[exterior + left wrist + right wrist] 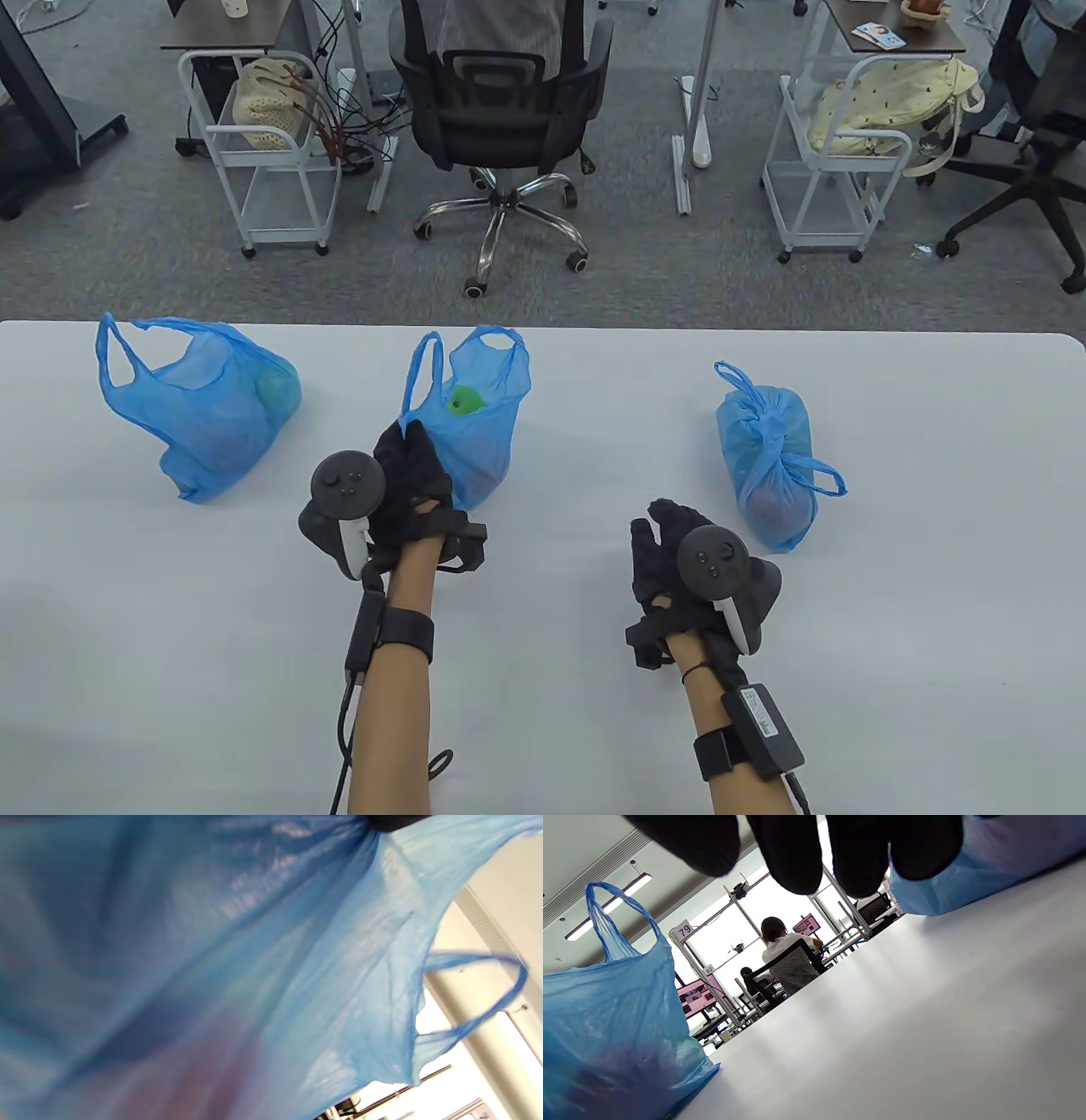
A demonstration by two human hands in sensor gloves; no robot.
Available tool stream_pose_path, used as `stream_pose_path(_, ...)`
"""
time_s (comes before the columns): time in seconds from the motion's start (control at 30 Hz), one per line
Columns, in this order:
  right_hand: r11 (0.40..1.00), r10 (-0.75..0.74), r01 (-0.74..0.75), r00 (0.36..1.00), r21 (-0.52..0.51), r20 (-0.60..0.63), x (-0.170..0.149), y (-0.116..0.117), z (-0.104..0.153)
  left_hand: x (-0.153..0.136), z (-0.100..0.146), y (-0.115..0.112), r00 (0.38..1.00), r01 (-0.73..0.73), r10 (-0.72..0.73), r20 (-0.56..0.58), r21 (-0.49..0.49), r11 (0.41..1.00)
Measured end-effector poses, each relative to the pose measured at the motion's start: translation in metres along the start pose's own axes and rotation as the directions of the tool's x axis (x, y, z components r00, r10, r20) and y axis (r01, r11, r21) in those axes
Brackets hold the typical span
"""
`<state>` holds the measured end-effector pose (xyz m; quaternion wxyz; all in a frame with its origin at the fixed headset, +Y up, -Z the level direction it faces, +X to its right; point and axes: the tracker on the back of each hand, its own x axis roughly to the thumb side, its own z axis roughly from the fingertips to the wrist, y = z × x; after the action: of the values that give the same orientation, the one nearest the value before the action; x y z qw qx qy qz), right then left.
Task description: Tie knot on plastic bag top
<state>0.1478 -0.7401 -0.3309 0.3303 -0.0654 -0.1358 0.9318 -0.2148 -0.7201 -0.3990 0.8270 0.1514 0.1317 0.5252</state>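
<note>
Left hand (411,492) touches upright middle bag (471,416), handles pointing up.

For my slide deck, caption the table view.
Left hand touches middle bag; right hand free beside knotted bag.

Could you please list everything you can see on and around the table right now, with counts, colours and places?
Untied plastic bags: 2, blue; one at the table's far left, one at centre with something green showing in its open top.
Tied plastic bag: 1, blue, knotted at the top, on the right.
Table: 1, white, across the foreground.
Office chair: 1, black, beyond the table at centre.
Wheeled carts: 2, white, one on each side of the chair, each holding a cream bag.
Left hand: 1, black glove, touching the centre bag's near side.
Right hand: 1, black glove, apart from all bags, fingers spread.
</note>
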Motion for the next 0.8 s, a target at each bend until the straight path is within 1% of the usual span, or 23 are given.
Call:
stream_pose_path(0.1, 1.0, -0.032, 0.032, 0.999, -0.002, -0.009, -0.002, -0.002, 0.0, 0.004, 0.004, 0.014, 0.996, -0.085, 0.085, 0.041, -0.004, 0.996)
stream_pose_path(0.17, 0.998, -0.064, 0.064, 0.998, -0.008, -0.012, -0.003, -0.003, 0.0, 0.008, 0.008, 0.021, 0.983, -0.177, 0.178, 0.053, -0.02, 0.984)
stream_pose_path(0.33, 0.988, -0.152, 0.151, 0.988, -0.025, -0.032, -0.006, -0.006, 0.0, 0.027, 0.026, 0.031, 0.919, -0.384, 0.39, 0.052, -0.102, 0.918)
stream_pose_path(0.47, 0.981, -0.19, 0.188, 0.98, -0.05, -0.054, -0.012, -0.009, -0.001, 0.044, 0.047, 0.03, 0.878, -0.461, 0.476, 0.05, -0.177, 0.869)
stream_pose_path(0.57, 0.976, -0.211, 0.207, 0.974, -0.061, -0.076, -0.017, -0.01, -0.003, 0.049, 0.061, 0.026, 0.869, -0.469, 0.493, 0.043, -0.248, 0.848)
stream_pose_path(0.67, 0.969, -0.243, 0.237, 0.964, -0.07, -0.104, -0.024, -0.012, -0.004, 0.039, 0.082, 0.017, 0.857, -0.492, 0.516, 0.003, -0.299, 0.818)
stream_pose_path(0.7, 0.964, -0.262, 0.255, 0.959, -0.074, -0.111, -0.025, -0.013, -0.004, 0.032, 0.089, 0.012, 0.85, -0.511, 0.525, -0.04, -0.3, 0.805)
stream_pose_path(0.8, 0.948, -0.317, 0.312, 0.942, -0.059, -0.108, -0.026, -0.014, -0.004, 0.013, 0.1, 0.003, 0.821, -0.564, 0.557, -0.126, -0.327, 0.758)
